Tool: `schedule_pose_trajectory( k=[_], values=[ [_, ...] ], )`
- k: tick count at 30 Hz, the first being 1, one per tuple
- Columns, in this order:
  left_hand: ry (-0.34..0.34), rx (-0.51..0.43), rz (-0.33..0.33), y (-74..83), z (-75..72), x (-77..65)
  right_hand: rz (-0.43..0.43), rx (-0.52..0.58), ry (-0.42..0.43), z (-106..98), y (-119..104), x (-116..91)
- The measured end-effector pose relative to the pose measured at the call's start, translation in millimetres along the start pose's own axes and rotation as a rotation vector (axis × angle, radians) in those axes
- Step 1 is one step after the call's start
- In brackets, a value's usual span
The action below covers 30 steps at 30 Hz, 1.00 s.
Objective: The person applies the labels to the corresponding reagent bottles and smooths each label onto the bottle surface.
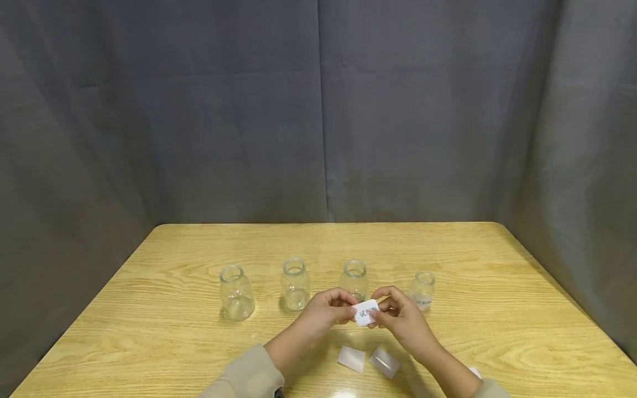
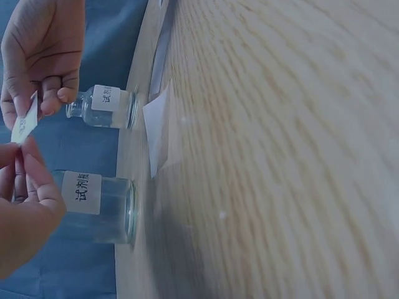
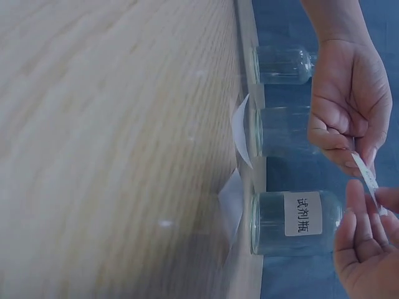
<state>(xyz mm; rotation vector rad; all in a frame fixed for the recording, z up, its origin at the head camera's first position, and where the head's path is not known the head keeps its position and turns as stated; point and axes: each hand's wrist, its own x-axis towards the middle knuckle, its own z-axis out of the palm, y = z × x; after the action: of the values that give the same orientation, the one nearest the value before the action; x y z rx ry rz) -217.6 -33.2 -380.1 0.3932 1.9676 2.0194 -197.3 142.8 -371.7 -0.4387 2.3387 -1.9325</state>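
Observation:
A small white label (image 1: 365, 313) printed with dark characters is held between both hands above the table. My left hand (image 1: 322, 313) pinches its left edge between thumb and fingers. On the opposite edge, my right hand (image 1: 405, 323) pinches it the same way. Directly behind the hands stands a clear glass jar (image 1: 355, 276), partly hidden in the head view; its front bears a similar label (image 3: 303, 213) in the right wrist view. A smaller glass bottle (image 1: 423, 287), also labelled, stands beyond the right hand.
Two glass jars with no label showing, one at far left (image 1: 237, 296) and one nearer the middle (image 1: 296, 287), complete the row. Two pale paper pieces (image 1: 351, 359) lie in front of the hands. Another white scrap (image 1: 475, 372) peeks out beside the right forearm.

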Motion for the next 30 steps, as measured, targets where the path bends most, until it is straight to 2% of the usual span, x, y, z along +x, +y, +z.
schedule_pose_trajectory(
  k=[4,11,14,19,30],
  values=[
    [-0.011,0.015,0.011,1.6,-3.2,-3.0,-0.010,-0.016,-0.036,3.4,-0.3,2.6],
    [-0.020,0.031,-0.003,3.4,-10.7,-4.1,-0.046,-0.047,-0.152,6.2,-0.1,6.2],
    [-0.026,-0.002,-0.012,3.5,-15.4,-3.6,-0.070,-0.042,-0.162,7.6,-0.6,8.4],
    [-0.073,-0.061,-0.030,5.0,-20.6,-4.3,-0.067,-0.020,-0.162,8.8,-2.3,10.0],
    [-0.129,-0.075,-0.044,4.5,-25.5,-5.6,-0.047,0.057,-0.200,9.5,-3.3,11.2]
  ],
)
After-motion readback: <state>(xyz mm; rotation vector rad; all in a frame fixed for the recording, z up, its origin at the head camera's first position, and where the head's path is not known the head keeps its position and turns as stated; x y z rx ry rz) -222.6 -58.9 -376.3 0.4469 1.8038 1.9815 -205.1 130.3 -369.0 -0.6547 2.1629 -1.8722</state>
